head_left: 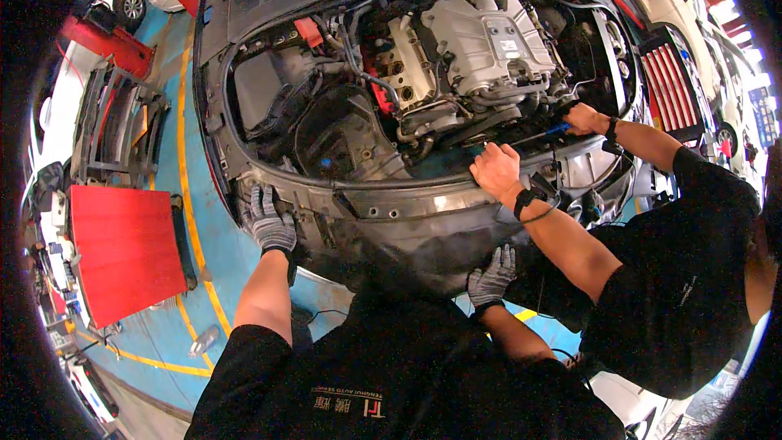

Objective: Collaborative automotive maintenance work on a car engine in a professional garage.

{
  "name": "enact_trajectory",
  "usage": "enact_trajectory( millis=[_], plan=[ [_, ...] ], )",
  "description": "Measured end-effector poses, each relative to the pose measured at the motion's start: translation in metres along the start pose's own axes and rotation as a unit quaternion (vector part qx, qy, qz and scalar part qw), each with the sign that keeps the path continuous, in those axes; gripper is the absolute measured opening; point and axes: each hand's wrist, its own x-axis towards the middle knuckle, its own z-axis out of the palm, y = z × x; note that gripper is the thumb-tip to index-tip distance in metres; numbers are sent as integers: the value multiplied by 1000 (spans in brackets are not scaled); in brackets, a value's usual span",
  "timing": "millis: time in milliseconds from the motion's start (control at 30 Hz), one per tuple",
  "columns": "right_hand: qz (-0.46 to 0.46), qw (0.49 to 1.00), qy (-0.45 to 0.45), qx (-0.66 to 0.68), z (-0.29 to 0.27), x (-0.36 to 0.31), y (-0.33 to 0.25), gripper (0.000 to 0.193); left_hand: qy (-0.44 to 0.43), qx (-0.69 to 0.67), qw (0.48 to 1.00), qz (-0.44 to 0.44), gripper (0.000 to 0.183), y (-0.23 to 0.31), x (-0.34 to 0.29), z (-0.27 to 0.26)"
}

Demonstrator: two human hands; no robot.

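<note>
My left hand (271,222), in a grey striped glove, lies with its fingers spread on the left front corner of a dark car's nose. On the dusty lower part of the dark front panel (399,240) rests my right hand (492,276), gloved alike, its fingers stretched out and pointing up. Neither hand holds anything. Beyond the panel the engine bay lies exposed, with a silver engine cover (497,45) and a black plastic box (265,81) at the left.
At my right a co-worker in black leans in, one bare hand (495,171) over the panel's top edge, the other (585,120) gripping a blue-handled tool. A red cabinet (126,253) stands left, behind it a rack of dark parts (122,126). A bottle (204,341) lies on the blue floor.
</note>
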Motion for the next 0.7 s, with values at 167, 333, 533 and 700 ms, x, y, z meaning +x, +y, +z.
enact_trajectory(
  millis=[167, 333, 533, 700],
  plan=[
    [-20, 999, 20, 17, 0, 0, 0, 81, 4, 15, 1000, 8, 84, -4, 3, 8],
    [-13, 1000, 13, 8, 2, -2, 2, 80, 25, -7, 999, 24, 86, -8, 4, 17],
    [-32, 999, 29, 23, 2, 2, 1, 80, -26, 9, 1000, -5, 86, -5, 2, 7],
    [-23, 1000, 11, 1, 2, -1, 4, 80, -17, -1, 1000, 4, 90, -1, 1, 2]
  ],
)
